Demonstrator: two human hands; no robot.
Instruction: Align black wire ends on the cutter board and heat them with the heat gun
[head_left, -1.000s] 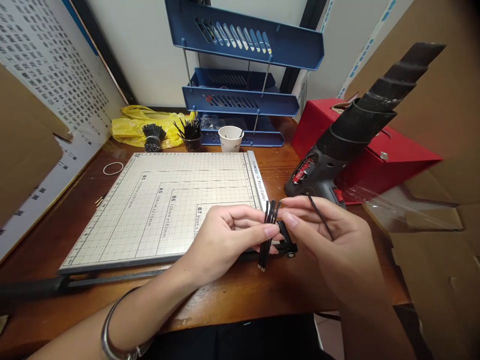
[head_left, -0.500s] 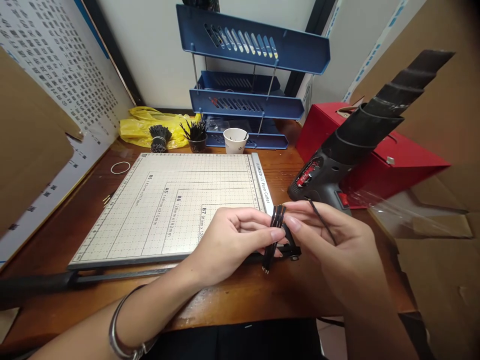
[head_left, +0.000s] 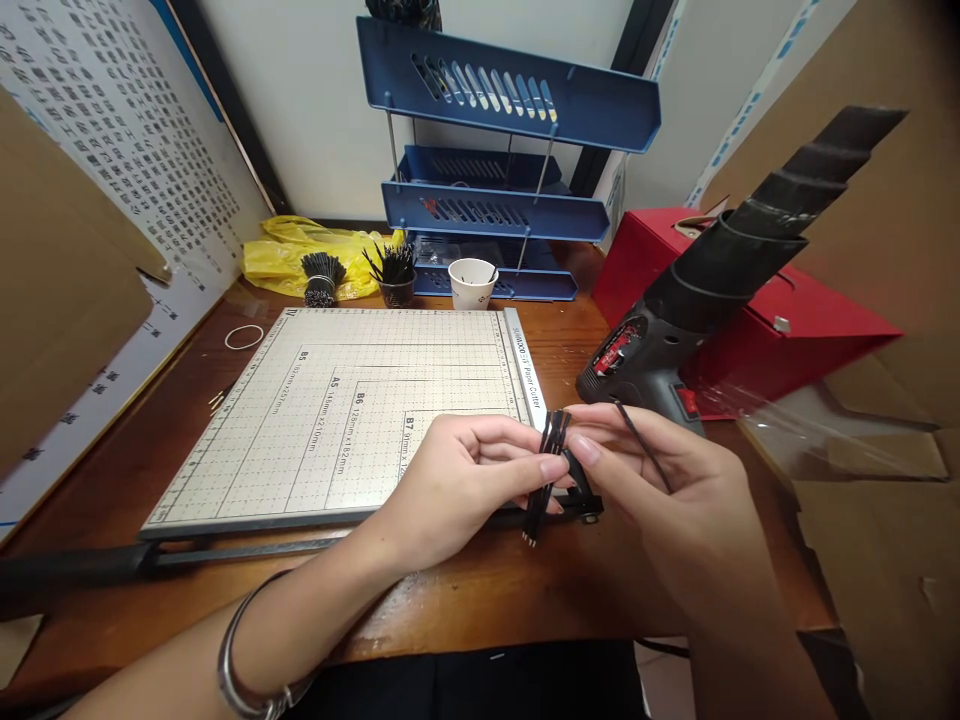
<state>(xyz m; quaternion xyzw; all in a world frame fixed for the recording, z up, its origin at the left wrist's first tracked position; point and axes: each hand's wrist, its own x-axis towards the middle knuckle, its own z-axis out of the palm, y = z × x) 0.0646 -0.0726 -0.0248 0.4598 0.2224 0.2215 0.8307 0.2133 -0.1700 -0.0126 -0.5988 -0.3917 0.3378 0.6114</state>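
Observation:
My left hand (head_left: 461, 490) is closed on a small bundle of short black wires (head_left: 534, 512), pinched between thumb and fingers. Bare metal tips show at the bundle's lower end. My right hand (head_left: 675, 500) is closed too, its thumb and forefinger meeting at the bundle's upper side. A single black wire (head_left: 642, 446) runs across the curled fingers of that hand. What exactly the right fingertips pinch is partly hidden. Both hands are above the near right corner of a paper cutter (head_left: 375, 345).
A heat gun (head_left: 660, 310) leans up at the right before a red box (head_left: 817, 320). Behind the cutter stand a tied wire bundle (head_left: 322, 278), a dark cup of wires (head_left: 396, 290), a white paper cup (head_left: 472, 288) and a blue tray rack (head_left: 495, 210). The cutter's handle (head_left: 75, 568) lies front left.
The hands hold almost the same pose, with the bundle in the left hand and the loose wire in the right. The view has shifted very slightly.

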